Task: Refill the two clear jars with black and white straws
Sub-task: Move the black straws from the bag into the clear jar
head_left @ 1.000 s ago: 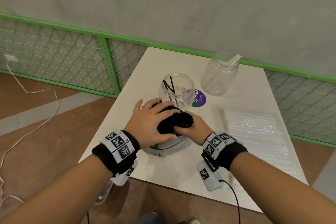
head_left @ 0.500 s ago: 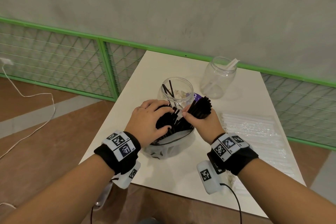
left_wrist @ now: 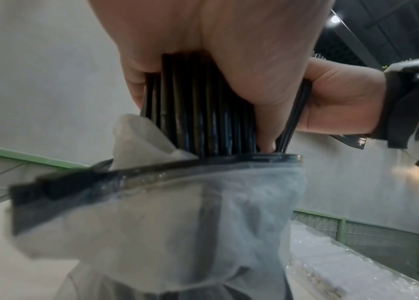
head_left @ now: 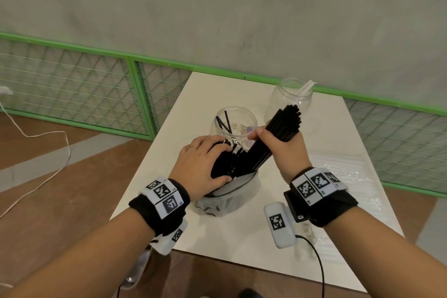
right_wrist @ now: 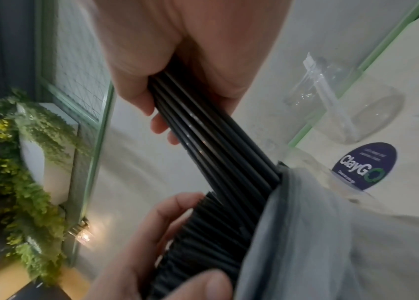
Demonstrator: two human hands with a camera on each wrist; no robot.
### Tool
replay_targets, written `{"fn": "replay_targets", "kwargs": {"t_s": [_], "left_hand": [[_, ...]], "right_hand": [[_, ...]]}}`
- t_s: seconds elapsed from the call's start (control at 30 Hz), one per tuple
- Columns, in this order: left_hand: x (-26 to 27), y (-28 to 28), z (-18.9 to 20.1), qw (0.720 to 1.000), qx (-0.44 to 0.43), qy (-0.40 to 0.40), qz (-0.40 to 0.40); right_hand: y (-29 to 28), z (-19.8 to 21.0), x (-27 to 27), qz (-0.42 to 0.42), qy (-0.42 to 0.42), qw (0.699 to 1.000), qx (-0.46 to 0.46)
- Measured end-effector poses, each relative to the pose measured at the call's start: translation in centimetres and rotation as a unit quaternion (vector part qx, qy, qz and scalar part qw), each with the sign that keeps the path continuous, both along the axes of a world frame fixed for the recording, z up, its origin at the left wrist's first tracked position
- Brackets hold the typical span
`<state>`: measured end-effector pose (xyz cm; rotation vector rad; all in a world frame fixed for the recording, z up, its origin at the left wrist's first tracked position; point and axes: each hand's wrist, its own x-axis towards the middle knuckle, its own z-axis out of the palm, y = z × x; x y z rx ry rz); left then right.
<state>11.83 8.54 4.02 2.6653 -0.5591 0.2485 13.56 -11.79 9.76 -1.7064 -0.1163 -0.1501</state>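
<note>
My right hand (head_left: 273, 143) grips a bundle of black straws (head_left: 283, 126), drawn slantwise part way out of a clear plastic bag (head_left: 225, 201) on the white table (head_left: 205, 94). My left hand (head_left: 205, 164) grips the other black straws (head_left: 232, 159) still standing in the bag. In the left wrist view its fingers wrap those straws (left_wrist: 203, 113) above the bag's dark zip edge (left_wrist: 151, 174). Just behind the hands stands a clear jar (head_left: 235, 123) with a few black straws in it. Farther right, another clear jar (head_left: 290, 99) holds one white straw (head_left: 307, 87).
A flat clear pack of white straws (head_left: 343, 176) lies on the table's right side. A round purple sticker (right_wrist: 365, 166) is on the tabletop between the jars. A green wire fence (head_left: 96, 84) runs behind the table, and a white cable (head_left: 48, 133) trails over the floor at left.
My right hand has pulled a bundle of black straws up and to the right out of the bag. My left hand has stayed on the remaining straws.
</note>
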Motion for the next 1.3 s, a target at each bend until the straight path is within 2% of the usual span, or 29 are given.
{"fn": "replay_targets", "kwargs": {"t_s": [0.1,0.23,0.33,0.4,0.53,0.7,0.83,1.0,1.07,1.17,1.23,1.3], "left_hand": [[0.1,-0.2,-0.1,1.0,-0.001,-0.007,0.001],[0.1,0.0,-0.2,1.0,0.006,-0.01,-0.002],[0.1,0.0,-0.4,1.0,0.01,-0.013,-0.003],[0.0,-0.1,-0.5,1.0,0.017,-0.014,-0.001],[-0.2,-0.2,-0.4,1.0,0.021,-0.016,0.0],[-0.4,-0.2,-0.4,1.0,0.026,-0.016,0.004],[-0.3,-0.2,-0.4,1.0,0.011,-0.02,0.002],[-0.1,-0.3,-0.4,1.0,0.004,-0.025,0.004],[0.0,-0.4,-0.4,1.0,0.002,-0.027,0.005],[0.2,-0.4,-0.5,1.0,-0.001,-0.026,0.007],[0.2,-0.4,-0.5,1.0,-0.004,-0.027,0.006],[0.3,-0.3,-0.5,1.0,-0.009,-0.03,0.005]], "right_hand": [[-0.8,2.1,0.3,0.003,-0.013,0.999,0.036],[-2.2,5.9,1.7,0.005,-0.034,0.99,0.138],[-2.3,8.4,4.4,-0.005,-0.075,0.986,0.151],[-1.6,8.7,6.6,-0.013,-0.086,0.987,0.134],[-0.1,6.0,10.3,0.007,-0.058,0.996,0.063],[0.2,1.5,13.4,0.015,0.029,0.999,-0.01],[-0.1,-0.5,14.0,0.029,0.101,0.989,-0.1],[-0.8,-1.5,14.7,0.083,0.123,0.969,-0.198],[-1.2,-1.9,15.0,0.067,0.114,0.971,-0.201],[-2.0,-2.0,13.1,0.023,0.073,0.992,-0.102],[-2.7,-2.7,10.4,0.045,0.049,0.997,-0.042],[-3.7,-4.1,7.2,0.116,0.04,0.991,-0.06]]}}
